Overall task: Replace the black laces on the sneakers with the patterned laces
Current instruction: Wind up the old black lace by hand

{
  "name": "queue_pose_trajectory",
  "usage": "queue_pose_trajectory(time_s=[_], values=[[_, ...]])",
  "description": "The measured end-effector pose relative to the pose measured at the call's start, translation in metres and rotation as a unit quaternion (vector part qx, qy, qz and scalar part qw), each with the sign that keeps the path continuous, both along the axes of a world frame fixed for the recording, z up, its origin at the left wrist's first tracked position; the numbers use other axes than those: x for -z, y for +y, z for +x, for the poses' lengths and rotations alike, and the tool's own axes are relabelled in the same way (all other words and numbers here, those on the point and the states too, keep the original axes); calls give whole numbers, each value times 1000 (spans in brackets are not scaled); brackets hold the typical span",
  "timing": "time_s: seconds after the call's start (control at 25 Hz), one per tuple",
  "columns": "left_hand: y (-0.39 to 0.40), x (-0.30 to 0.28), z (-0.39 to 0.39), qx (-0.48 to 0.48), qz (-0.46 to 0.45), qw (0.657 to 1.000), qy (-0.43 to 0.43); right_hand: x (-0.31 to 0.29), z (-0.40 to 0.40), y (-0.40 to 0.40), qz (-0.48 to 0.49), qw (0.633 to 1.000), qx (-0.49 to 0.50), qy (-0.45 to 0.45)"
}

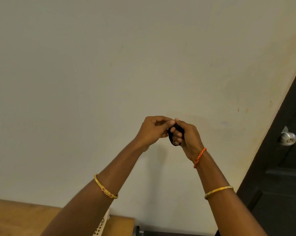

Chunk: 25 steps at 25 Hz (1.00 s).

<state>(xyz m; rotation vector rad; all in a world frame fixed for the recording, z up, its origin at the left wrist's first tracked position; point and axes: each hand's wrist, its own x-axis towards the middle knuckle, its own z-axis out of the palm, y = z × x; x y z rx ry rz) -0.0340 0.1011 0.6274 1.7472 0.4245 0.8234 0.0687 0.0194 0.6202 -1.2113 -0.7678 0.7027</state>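
Both my hands are raised in front of a bare wall. A black lace point(171, 140) is wound in loops round the fingers of my right hand point(186, 137), which curl on it. My left hand point(152, 130) meets the right one and pinches the lace near its top with thumb and fingertips. The sneakers and the patterned laces are out of view.
A wooden table point(16, 217) shows at the bottom left, with the corner of a white lattice basket point(101, 225) on it. A dark door point(280, 176) with a silver knob point(287, 137) stands at the right. A dark object point(138, 231) lies at the bottom edge.
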Motion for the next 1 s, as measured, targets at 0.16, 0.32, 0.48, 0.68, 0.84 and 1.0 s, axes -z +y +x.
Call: queue_pose_trajectory(time_s=[0.16,0.32,0.48,0.68,0.84,1.0], values=[[-1,26,-1,-7,-36,999,-21,17,-1,9,-38,999,24,20],[5,80,-15,-83,-78,993,15,65,-30,32,-116,988,103,24],[10,152,-55,-172,-137,974,60,132,-72,52,-194,971,142,-16],[34,256,-136,-261,-241,928,114,231,-157,79,-278,951,96,-92],[62,337,-221,-293,-296,887,199,319,-234,90,-354,932,-33,-68],[103,412,-282,-259,-290,865,316,411,-290,122,-441,888,-47,-124]])
